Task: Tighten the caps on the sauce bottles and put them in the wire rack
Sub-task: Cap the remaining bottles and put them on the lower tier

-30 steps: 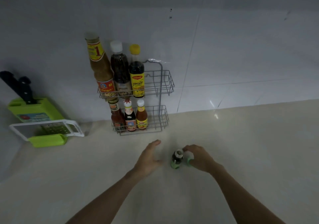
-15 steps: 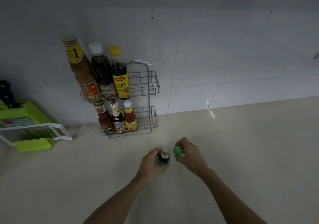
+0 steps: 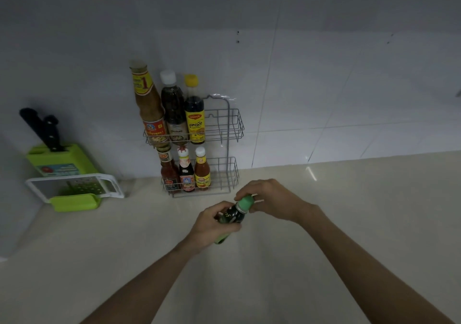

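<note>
Right now the person has the small dark bottle (image 3: pixel 230 217) lifted off the tabletop (image 3: pixel 349 223), tilted with its neck pointing up and to the right. The left hand (image 3: pixel 214 226) is wrapped around the body of the bottle, and the right hand (image 3: pixel 272 200) has its fingertips pinched on the green cap (image 3: pixel 245 202) — both hands are closed on the one item, meeting at the neck. Judging by the task, the step in hand is seating and tightening that cap.

To do it well, the left hand should hold the body firm and still while the right turns the cap squarely on the thread; a cap started crooked would likely bind or leak. Bringing the bottle nearer upright would lower the chance of a spill, though whether the cap is fully on cannot be told here.

Farther off against the tiled wall, the wire rack (image 3: pixel 234 134) stands with three tall bottles on its upper tier and three short ones on the lower — each tier shows free room at its right end, where this bottle could go.
</note>
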`<state>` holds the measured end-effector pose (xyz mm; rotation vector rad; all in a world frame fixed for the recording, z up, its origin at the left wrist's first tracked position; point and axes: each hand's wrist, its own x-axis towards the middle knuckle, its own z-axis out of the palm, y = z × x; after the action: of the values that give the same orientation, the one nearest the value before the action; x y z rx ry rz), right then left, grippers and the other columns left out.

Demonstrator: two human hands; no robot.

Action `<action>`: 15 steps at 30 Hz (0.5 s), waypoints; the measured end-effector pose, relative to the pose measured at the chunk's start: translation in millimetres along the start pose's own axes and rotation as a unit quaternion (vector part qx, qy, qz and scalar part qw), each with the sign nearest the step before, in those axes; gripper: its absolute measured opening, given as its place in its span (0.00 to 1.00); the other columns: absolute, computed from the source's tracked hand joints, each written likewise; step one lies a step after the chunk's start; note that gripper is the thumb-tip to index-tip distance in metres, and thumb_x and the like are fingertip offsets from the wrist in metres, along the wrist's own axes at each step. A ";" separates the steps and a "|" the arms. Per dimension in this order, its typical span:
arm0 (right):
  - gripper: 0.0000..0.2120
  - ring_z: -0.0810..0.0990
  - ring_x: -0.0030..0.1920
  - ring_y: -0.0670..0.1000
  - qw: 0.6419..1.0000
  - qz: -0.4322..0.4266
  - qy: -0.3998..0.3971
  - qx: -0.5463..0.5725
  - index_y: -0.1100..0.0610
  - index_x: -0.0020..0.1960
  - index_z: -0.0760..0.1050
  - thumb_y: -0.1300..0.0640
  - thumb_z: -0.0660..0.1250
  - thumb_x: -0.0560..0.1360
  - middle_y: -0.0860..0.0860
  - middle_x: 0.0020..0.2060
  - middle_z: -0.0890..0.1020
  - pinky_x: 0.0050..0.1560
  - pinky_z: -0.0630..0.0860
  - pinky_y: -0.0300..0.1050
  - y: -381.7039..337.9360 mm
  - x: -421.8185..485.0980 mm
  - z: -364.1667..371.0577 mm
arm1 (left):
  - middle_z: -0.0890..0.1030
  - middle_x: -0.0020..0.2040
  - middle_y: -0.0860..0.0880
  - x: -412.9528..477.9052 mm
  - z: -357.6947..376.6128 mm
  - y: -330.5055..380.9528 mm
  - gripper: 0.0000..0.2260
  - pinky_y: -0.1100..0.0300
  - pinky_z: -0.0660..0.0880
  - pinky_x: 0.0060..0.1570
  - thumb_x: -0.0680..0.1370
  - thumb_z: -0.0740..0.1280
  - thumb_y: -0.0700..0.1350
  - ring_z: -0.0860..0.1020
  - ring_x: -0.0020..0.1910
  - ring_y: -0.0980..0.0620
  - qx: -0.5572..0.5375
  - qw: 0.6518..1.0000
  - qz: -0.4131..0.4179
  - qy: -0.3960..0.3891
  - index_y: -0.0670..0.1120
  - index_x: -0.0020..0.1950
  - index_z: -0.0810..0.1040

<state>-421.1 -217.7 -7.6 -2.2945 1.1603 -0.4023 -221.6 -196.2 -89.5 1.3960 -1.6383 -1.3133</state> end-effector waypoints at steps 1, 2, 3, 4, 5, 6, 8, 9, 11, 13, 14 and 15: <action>0.19 0.80 0.50 0.48 1.000 0.008 0.000 0.006 0.57 0.57 0.81 0.67 0.76 0.66 0.52 0.52 0.83 0.53 0.78 0.39 -1.3 0.7 -1.1 | 0.84 0.47 0.53 -2.2 -1.9 1.0 0.17 0.67 0.76 0.45 0.63 0.78 0.48 0.81 0.48 0.53 -0.007 1.000 0.001 -0.007 0.60 0.49 0.81; 0.19 0.80 0.48 0.46 1.000 0.020 0.001 0.006 0.56 0.56 0.81 0.63 0.77 0.66 0.51 0.50 0.83 0.51 0.78 0.38 -3.0 0.8 -2.4 | 0.84 0.47 0.53 -5.1 -3.3 2.4 0.16 0.66 0.76 0.46 0.63 0.78 0.47 0.81 0.48 0.52 -0.010 1.000 0.006 -0.012 0.58 0.49 0.82; 0.19 0.80 0.45 0.45 0.999 0.033 -0.002 0.002 0.54 0.55 0.81 0.59 0.79 0.65 0.49 0.48 0.84 0.49 0.78 0.37 -4.0 0.6 -3.5 | 0.84 0.46 0.52 -8.0 -4.4 3.8 0.16 0.65 0.76 0.46 0.63 0.78 0.48 0.81 0.48 0.52 -0.012 1.000 0.010 -0.015 0.57 0.49 0.82; 0.19 0.80 0.42 0.44 0.999 0.046 -0.009 -0.004 0.53 0.54 0.82 0.54 0.79 0.65 0.48 0.45 0.84 0.46 0.78 0.36 -5.0 0.5 -4.5 | 0.84 0.46 0.52 -10.6 -5.0 5.0 0.16 0.64 0.76 0.46 0.63 0.78 0.48 0.81 0.48 0.51 -0.011 1.000 0.012 -0.018 0.57 0.49 0.82; 0.18 0.80 0.40 0.43 0.998 0.058 -0.016 -0.015 0.53 0.52 0.82 0.50 0.79 0.64 0.46 0.42 0.83 0.44 0.78 0.37 -6.4 0.7 -4.6 | 0.84 0.46 0.51 -13.2 -5.7 5.9 0.15 0.63 0.76 0.46 0.63 0.78 0.48 0.81 0.48 0.50 -0.011 1.000 0.014 -0.020 0.57 0.48 0.82; 0.17 0.79 0.38 0.42 0.997 0.071 -0.022 -0.027 0.52 0.49 0.82 0.46 0.78 0.64 0.46 0.39 0.83 0.41 0.78 0.39 -7.8 1.1 -3.8 | 0.84 0.45 0.51 -15.5 -6.3 6.8 0.15 0.61 0.76 0.47 0.63 0.78 0.47 0.81 0.47 0.49 -0.011 1.000 0.014 -0.021 0.57 0.47 0.82; 0.17 0.78 0.32 0.42 0.994 0.098 -0.028 -0.047 0.52 0.43 0.80 0.39 0.74 0.65 0.46 0.32 0.82 0.34 0.75 0.40 -10.2 2.1 -2.1 | 0.84 0.45 0.51 -19.4 -6.4 8.1 0.15 0.60 0.76 0.46 0.62 0.78 0.46 0.82 0.46 0.50 -0.020 0.999 0.017 -0.020 0.56 0.47 0.82; 0.20 0.77 0.30 0.41 0.992 0.108 -0.034 -0.050 0.51 0.43 0.78 0.35 0.71 0.66 0.47 0.29 0.82 0.32 0.73 0.38 -11.9 2.0 -2.5 | 0.84 0.45 0.51 -21.0 -6.1 9.5 0.15 0.61 0.76 0.46 0.62 0.78 0.45 0.82 0.46 0.51 -0.027 0.999 0.019 -0.020 0.56 0.47 0.82; 0.25 0.79 0.32 0.41 0.992 0.112 -0.055 -0.027 0.48 0.52 0.75 0.30 0.68 0.66 0.46 0.35 0.83 0.35 0.73 0.37 -15.4 -0.7 -5.1 | 0.84 0.46 0.50 -22.5 -5.3 12.6 0.15 0.61 0.76 0.47 0.63 0.78 0.44 0.82 0.46 0.51 -0.042 0.999 0.022 -0.015 0.55 0.47 0.82; 0.25 0.80 0.37 0.41 0.995 0.091 -0.048 0.011 0.43 0.59 0.71 0.34 0.71 0.67 0.43 0.42 0.80 0.39 0.75 0.36 -18.2 -3.0 -9.7 | 0.84 0.46 0.47 -22.7 -5.9 16.9 0.15 0.57 0.77 0.49 0.64 0.78 0.43 0.82 0.48 0.48 -0.059 0.998 0.022 -0.007 0.54 0.47 0.82; 0.22 0.81 0.35 0.42 0.996 0.081 -0.034 0.017 0.44 0.57 0.73 0.37 0.72 0.68 0.43 0.40 0.81 0.38 0.75 0.36 -19.2 -2.9 -11.2 | 0.84 0.47 0.47 -22.6 -6.5 19.0 0.15 0.55 0.78 0.51 0.64 0.79 0.42 0.82 0.48 0.47 -0.064 0.998 0.020 -0.005 0.54 0.48 0.82; 0.18 0.81 0.32 0.43 0.996 0.083 -0.021 0.015 0.48 0.52 0.75 0.39 0.72 0.69 0.45 0.36 0.83 0.36 0.76 0.38 -19.7 -2.4 -12.4 | 0.84 0.48 0.47 -22.7 -7.1 21.0 0.16 0.53 0.78 0.51 0.64 0.79 0.42 0.82 0.49 0.47 -0.064 0.998 0.018 -0.006 0.54 0.49 0.82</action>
<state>-415.7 -210.2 13.9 -2.1514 1.3035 -0.3047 -216.7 -177.6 -64.2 1.2786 -1.5521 -1.3826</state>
